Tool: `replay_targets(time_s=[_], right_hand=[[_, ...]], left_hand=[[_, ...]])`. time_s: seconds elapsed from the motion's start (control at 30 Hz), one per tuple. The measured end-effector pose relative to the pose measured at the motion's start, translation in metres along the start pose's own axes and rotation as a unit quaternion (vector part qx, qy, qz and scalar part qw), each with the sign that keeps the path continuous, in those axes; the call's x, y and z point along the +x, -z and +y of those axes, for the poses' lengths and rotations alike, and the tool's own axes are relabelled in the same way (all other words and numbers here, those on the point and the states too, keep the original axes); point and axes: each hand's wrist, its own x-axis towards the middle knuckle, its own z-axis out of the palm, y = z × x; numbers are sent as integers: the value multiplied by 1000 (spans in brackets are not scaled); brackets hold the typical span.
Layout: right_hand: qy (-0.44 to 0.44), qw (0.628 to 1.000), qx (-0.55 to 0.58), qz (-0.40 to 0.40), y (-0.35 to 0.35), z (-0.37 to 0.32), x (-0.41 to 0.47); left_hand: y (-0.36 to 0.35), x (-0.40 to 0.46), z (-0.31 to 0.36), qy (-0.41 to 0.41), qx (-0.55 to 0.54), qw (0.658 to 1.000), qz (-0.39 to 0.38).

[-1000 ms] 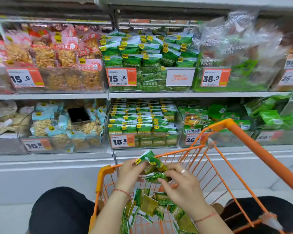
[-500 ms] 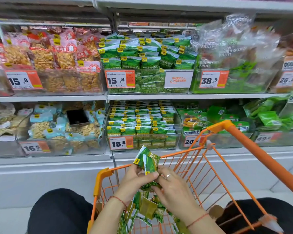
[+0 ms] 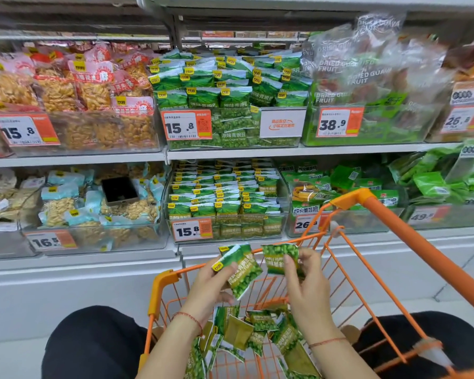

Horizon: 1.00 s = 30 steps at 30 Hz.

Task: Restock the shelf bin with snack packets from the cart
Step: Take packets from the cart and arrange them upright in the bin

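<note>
Store aisle, white shelving point(image 3: 77, 160) in two tiers, clear plastic bins with orange price tags along the front edges. Upper tier: a bin of pink-labelled fried snacks point(image 3: 74, 105), a middle bin of green pea packets point(image 3: 230, 88), and a bin of dried guava fruit bags point(image 3: 367, 77). Lower tier: a bin of pale blue nut packets point(image 3: 93, 212) with a dark phone point(image 3: 119, 190) lying on top, then the shelf bin point(image 3: 282, 192), tagged 15.8, packed with neat rows of green packets standing upright, then bins of mixed green bags to the right. Orange wire cart point(image 3: 394, 233) sits in front of the lower shelf, loose snack packets point(image 3: 257, 329) heaped in its bottom. Both forearms reach up from the bottom of the frame, over the cart. Left hand point(image 3: 211, 283) grips a small stack of green packets point(image 3: 241, 269), thumb across the front, fingers curled behind. Right hand point(image 3: 307, 285) pinches a single packet point(image 3: 279, 258) between thumb and fingers, upside down, just beside the stack. Held packets are above the cart's front rim, below the shelf bin, not touching it. Packets are green with a pea picture and a yellow corner label. Red string bracelets on both wrists. Dark-clad knees on either side of the cart.
</note>
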Motion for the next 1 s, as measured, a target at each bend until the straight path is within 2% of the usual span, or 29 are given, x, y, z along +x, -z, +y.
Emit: replay_targets(time_s=[0.1,0.23,0.33,0.47,0.6,0.73,0.8,0.87,0.93,1.0], right_hand=[[70,995,-46,-55,-4,7,-3],[110,979,-89,-147,-12,13,-8],[123,974,-96,-162,-12,9,-10],[130,972,-110,-159,-15,9,-9],[25,996,-39,-76,-13,2,-4],[-95,995,26,-7,-3,-2,3],[-134,990,46,6,-1,0,5],[-187,980,73,15,-1,2,7],[-254,962,104,3,-1,4,11],[-317,941,116,-29,-2,11,12]], left_hand=[[-8,-5,-2,13,9,998,-57],[-4,-3,2,45,-49,997,-40],[-1,-4,2,49,-85,994,-43],[0,-3,-1,46,-77,994,-58],[1,-2,-5,20,-47,997,-62],[4,4,-10,-8,-11,999,-32],[4,6,-9,-25,9,999,25],[6,6,-6,-35,-17,998,58],[9,6,-4,-15,-38,998,42],[10,6,-7,12,-11,1000,0]])
